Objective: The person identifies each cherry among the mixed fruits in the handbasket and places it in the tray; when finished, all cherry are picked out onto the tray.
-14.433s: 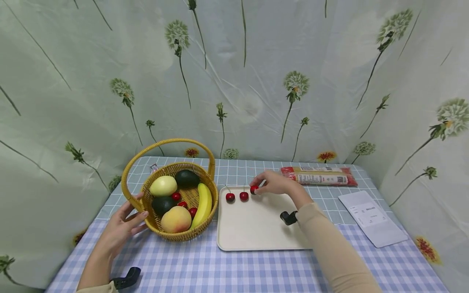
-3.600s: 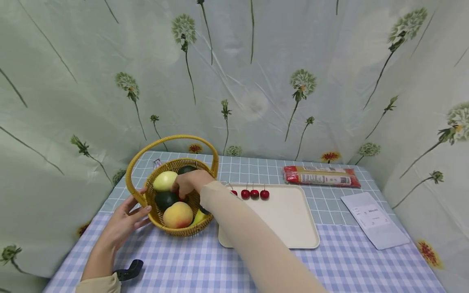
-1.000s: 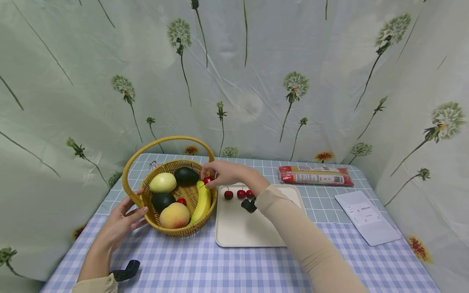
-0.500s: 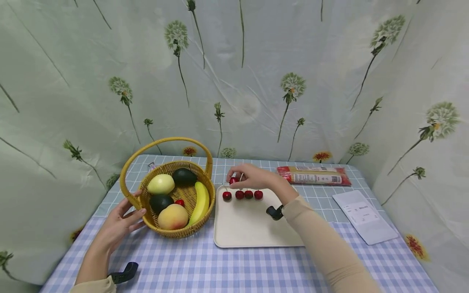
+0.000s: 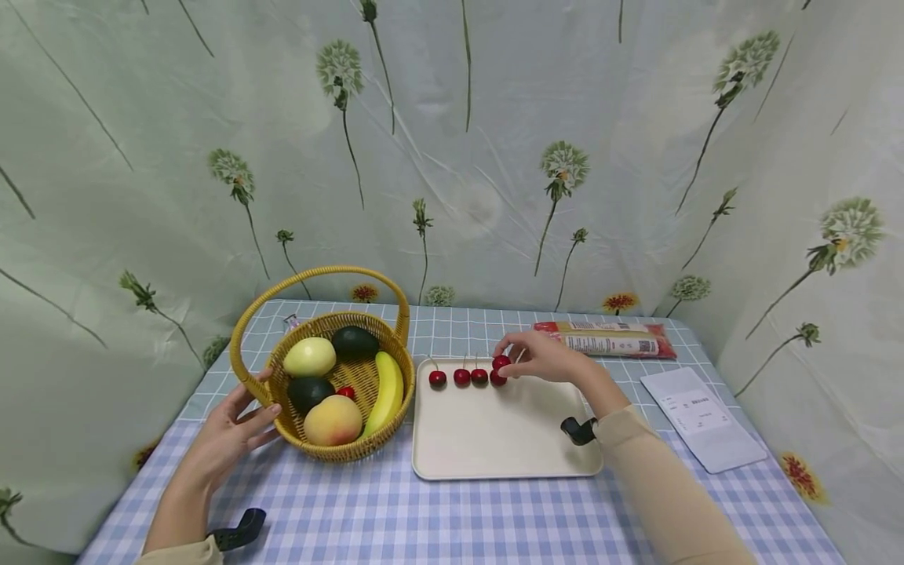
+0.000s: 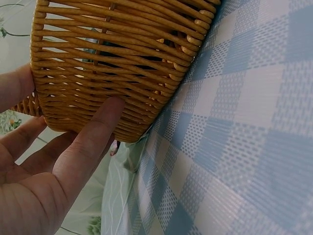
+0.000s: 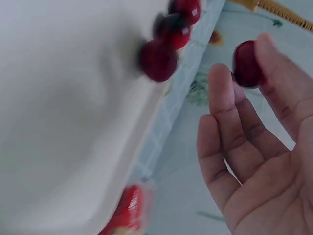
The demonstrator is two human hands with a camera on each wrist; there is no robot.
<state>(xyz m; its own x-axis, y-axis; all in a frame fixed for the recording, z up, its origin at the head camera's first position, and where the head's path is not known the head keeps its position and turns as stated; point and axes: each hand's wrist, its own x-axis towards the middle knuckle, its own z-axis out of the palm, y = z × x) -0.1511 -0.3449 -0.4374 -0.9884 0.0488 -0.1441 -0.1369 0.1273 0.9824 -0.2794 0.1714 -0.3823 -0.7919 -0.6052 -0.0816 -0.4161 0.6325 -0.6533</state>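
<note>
My left hand (image 5: 236,431) holds the yellow woven basket (image 6: 112,63) by its left side, thumb at the rim by the handle and fingers along the outer wall. Inside lie a banana (image 5: 385,392), a peach (image 5: 333,420), a pale yellow-green fruit (image 5: 309,357), two dark avocados (image 5: 355,343) and a red cherry (image 5: 346,391). Over the back of the cream tray (image 5: 494,447), my right hand (image 5: 540,357) pinches a cherry (image 7: 247,63) between thumb and fingertips. Below it, several cherries (image 5: 462,377) stand in a row along the tray's back edge, stems upward.
Behind the tray's right side lies a red and clear packet (image 5: 614,340) of long, noodle-like sticks. A white labelled pouch (image 5: 702,420) lies at the right. Checked cloth (image 5: 339,510) covers the table, and a dandelion-print curtain (image 5: 480,157) hangs behind.
My right hand has carried a cherry from over the basket rightward to the right end of the row. Earlier it set down other cherries; fewer are in the basket now. My left hand stays put.
</note>
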